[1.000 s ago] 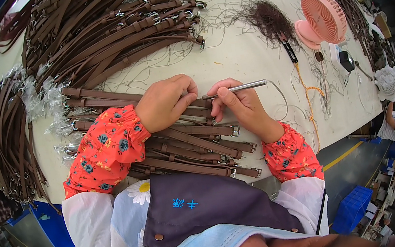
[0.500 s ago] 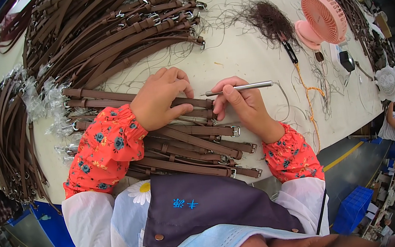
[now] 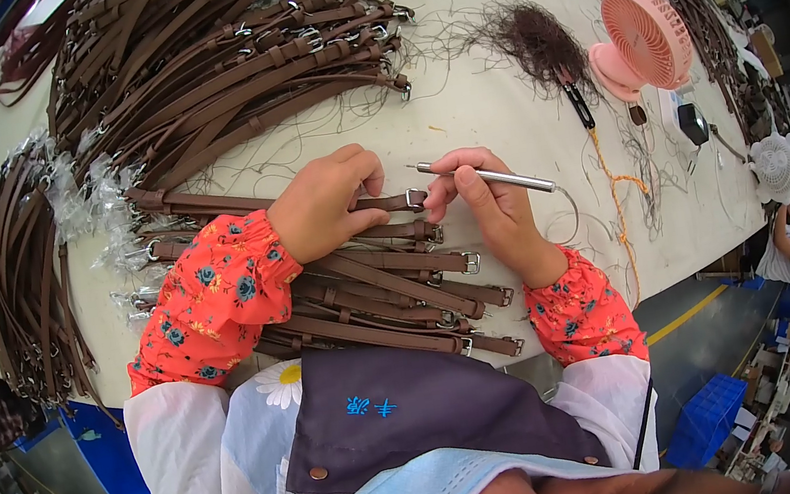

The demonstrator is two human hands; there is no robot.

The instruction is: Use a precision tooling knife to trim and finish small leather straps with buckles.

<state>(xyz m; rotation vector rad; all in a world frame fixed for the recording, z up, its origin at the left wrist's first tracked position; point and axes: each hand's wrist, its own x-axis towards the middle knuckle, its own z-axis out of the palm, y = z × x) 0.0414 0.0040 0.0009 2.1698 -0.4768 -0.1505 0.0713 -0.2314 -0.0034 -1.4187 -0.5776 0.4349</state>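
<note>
Strap end with buckle lies between the two hands, centre of frame, long axis running left to right.
At far left, a bundle of brown straps (image 3: 27, 289) lies on the table. In the centre, the left hand (image 3: 327, 206) is closed, thumb and fingers grasping the brown strap (image 3: 393, 203); the grip inside the palm is hidden. The strap extends rightward from it to a metal buckle (image 3: 416, 200), which is nearer the right fingertips than the left; whether they touch it cannot be told. The right hand (image 3: 500, 217) grasps a slim metal tool (image 3: 519, 179), slanted, its tip above the buckle in the frame and apart from it. At upper right stands a pink fan (image 3: 644, 40).
</note>
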